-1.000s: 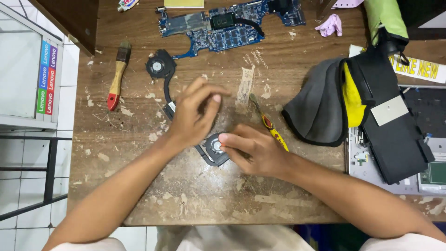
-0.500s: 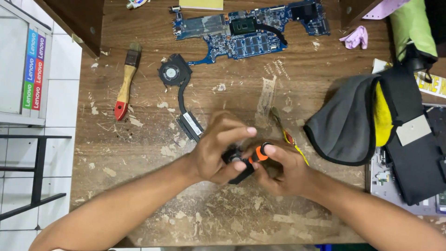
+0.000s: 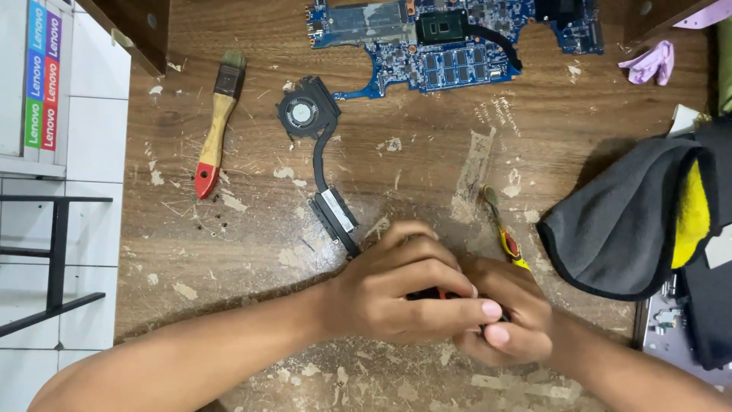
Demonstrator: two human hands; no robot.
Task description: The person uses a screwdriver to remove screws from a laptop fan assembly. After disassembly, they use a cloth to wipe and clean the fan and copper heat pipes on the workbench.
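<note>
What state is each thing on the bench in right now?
Left hand: closed over a small dark part, mostly hidden.
Right hand: gripping it too.
Fan: loose on the table.
Board: bare, face up.
Brush: lying flat.
Screwdriver: lying flat.

Scuffed, rough wooden table [image 3: 252,252]; wooden-handled brush [image 3: 215,126], glossy red tip; soft matt grey cloth [image 3: 621,221]

Small dark part [image 3: 446,294] mostly hidden between clasped hands | circuit board [image 3: 457,38], above them, cut by top edge
</note>
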